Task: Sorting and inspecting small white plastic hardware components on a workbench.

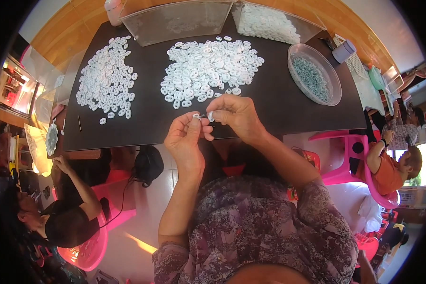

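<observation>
Above the table's near edge, my left hand (185, 144) pinches a small white plastic piece (196, 116) between thumb and fingers. Close beside it, my right hand (241, 118) grips another white plastic piece (211, 116). A thin dark bit shows between the two pieces; it is too small to name. Just beyond my hands spreads a middle heap of white oval pieces with two holes each (208, 66). A second heap of such pieces (106, 78) lies to the left. On the right, a round clear tub (337, 87) holds many tiny grey-green metal parts (310, 75).
Along the back of the dark table (269, 113) stand a clear bin (175, 23) and another bin of white pieces (265, 23). A cup-like container (344, 51) lies near the tub. People sit at left (71, 217) and right (388, 163) on pink chairs.
</observation>
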The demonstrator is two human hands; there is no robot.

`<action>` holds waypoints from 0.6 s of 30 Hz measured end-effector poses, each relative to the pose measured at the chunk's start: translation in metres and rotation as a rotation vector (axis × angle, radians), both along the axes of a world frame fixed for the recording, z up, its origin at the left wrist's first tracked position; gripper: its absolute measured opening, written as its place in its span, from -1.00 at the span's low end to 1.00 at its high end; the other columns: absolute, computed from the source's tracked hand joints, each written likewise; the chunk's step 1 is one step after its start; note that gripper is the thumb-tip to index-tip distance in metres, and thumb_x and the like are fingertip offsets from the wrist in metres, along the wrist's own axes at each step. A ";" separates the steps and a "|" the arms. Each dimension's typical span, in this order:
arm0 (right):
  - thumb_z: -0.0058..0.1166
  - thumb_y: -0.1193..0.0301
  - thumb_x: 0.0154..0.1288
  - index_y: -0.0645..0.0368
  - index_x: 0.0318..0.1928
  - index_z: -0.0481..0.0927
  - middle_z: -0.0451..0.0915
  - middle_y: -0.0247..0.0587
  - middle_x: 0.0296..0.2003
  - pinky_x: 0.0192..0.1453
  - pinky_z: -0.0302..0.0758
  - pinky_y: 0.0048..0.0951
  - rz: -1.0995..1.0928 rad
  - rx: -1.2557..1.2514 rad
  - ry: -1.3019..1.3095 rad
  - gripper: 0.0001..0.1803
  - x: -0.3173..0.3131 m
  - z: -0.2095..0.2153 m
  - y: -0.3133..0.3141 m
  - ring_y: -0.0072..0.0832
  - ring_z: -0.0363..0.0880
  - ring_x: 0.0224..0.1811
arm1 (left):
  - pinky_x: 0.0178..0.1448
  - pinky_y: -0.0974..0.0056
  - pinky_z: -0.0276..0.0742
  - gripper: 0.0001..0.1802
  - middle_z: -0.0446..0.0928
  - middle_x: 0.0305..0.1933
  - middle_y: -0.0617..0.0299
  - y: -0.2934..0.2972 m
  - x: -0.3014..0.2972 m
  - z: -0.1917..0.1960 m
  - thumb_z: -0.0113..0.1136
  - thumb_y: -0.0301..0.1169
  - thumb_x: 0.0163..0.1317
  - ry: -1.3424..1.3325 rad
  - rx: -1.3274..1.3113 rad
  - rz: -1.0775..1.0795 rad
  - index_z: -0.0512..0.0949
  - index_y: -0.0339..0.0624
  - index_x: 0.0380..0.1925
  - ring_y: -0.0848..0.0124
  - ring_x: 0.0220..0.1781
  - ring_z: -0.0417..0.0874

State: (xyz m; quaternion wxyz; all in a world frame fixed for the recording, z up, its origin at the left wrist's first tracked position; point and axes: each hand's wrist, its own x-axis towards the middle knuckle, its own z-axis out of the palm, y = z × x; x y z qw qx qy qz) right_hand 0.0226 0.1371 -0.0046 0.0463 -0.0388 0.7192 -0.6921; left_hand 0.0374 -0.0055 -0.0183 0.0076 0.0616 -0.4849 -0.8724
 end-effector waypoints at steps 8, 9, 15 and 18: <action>0.04 0.65 0.17 0.32 -0.25 0.56 0.56 -0.36 -0.42 -0.30 0.44 -0.67 -0.096 -0.166 0.063 -0.87 0.007 -0.005 -0.012 -0.74 0.49 -0.37 | -0.47 0.41 0.52 -0.89 0.57 -0.42 0.06 0.000 0.000 0.000 0.05 -0.56 0.26 -0.019 0.047 -0.010 0.46 -0.40 -0.25 0.44 -0.49 0.58; 0.04 0.65 0.17 0.32 -0.25 0.56 0.56 -0.36 -0.42 -0.30 0.44 -0.67 -0.097 -0.167 0.062 -0.87 0.007 -0.005 -0.010 -0.74 0.49 -0.37 | -0.47 0.40 0.52 -0.88 0.57 -0.41 0.06 -0.001 0.001 0.000 0.05 -0.56 0.26 -0.021 0.034 -0.010 0.46 -0.40 -0.25 0.44 -0.49 0.58; 0.04 0.62 0.18 0.31 -0.23 0.56 0.57 -0.35 -0.41 -0.33 0.43 -0.67 -0.106 -0.110 0.031 -0.87 0.007 0.003 -0.008 -0.71 0.47 -0.43 | -0.45 0.42 0.52 -0.86 0.57 -0.39 0.08 -0.001 0.004 -0.002 0.05 -0.53 0.27 0.039 -0.034 -0.013 0.47 -0.41 -0.22 0.45 -0.47 0.58; 0.03 0.59 0.19 0.31 -0.22 0.56 0.57 -0.36 -0.43 -0.37 0.42 -0.67 -0.119 -0.139 0.032 -0.86 0.007 0.002 -0.008 -0.71 0.46 -0.46 | -0.44 0.44 0.51 -0.84 0.57 -0.38 0.10 0.001 0.006 0.001 0.06 -0.53 0.28 0.073 -0.042 -0.010 0.47 -0.40 -0.19 0.47 -0.46 0.57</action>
